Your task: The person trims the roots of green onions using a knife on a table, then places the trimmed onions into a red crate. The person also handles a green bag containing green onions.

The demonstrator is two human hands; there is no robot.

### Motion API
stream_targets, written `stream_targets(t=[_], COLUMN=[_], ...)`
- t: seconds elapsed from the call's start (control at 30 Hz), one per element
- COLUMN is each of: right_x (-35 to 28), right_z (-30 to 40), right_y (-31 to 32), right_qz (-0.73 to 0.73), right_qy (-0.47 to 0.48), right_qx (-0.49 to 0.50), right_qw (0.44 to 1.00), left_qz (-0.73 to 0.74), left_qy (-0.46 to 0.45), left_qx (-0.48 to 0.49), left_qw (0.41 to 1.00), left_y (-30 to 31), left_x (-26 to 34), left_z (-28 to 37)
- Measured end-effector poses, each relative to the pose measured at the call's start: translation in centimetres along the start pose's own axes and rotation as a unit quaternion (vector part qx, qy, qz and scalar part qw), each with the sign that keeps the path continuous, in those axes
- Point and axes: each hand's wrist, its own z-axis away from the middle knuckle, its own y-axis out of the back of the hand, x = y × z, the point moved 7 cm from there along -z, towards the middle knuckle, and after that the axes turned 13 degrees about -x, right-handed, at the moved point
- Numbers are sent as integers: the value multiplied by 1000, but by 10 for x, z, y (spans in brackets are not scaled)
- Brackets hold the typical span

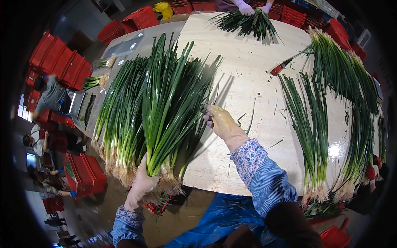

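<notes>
My left hand [143,186] grips a bunch of green onions [161,108] near its white stem bases. The long green leaves fan upward, and pale roots show beside and below the hand. A broad pile of green onions [121,124] lies under and to the left of this bunch, roots toward me. My right hand [222,122] is over the pale wooden tabletop [238,161], just right of the held leaves. Its fingers are curled in near a leaf edge; whether they pinch a leaf I cannot tell. Floral cuffs cover both wrists.
A red-handled knife [280,67] and leaf scraps lie on the table. More green onions [316,130] lie at the right, with a heap [338,65] behind. Across the table, a co-worker's gloved hands [246,7] hold another bunch. Red crates [59,62] stand left.
</notes>
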Motion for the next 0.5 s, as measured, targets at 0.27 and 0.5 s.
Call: stream_targets(t=[0.27,0.5], right_x=[-25,-61], right_z=[-13,61], right_y=[39,89], right_qz=[337,516], right_qy=[97,-39], right_qx=[169,192], right_qw=[921,834], left_qz=[-32,-134], left_qy=[-29,67], left_qx=[5,111], left_qw=[999,982], left_y=[13,33], left_x=[-25,-23], left_z=[-8,-23])
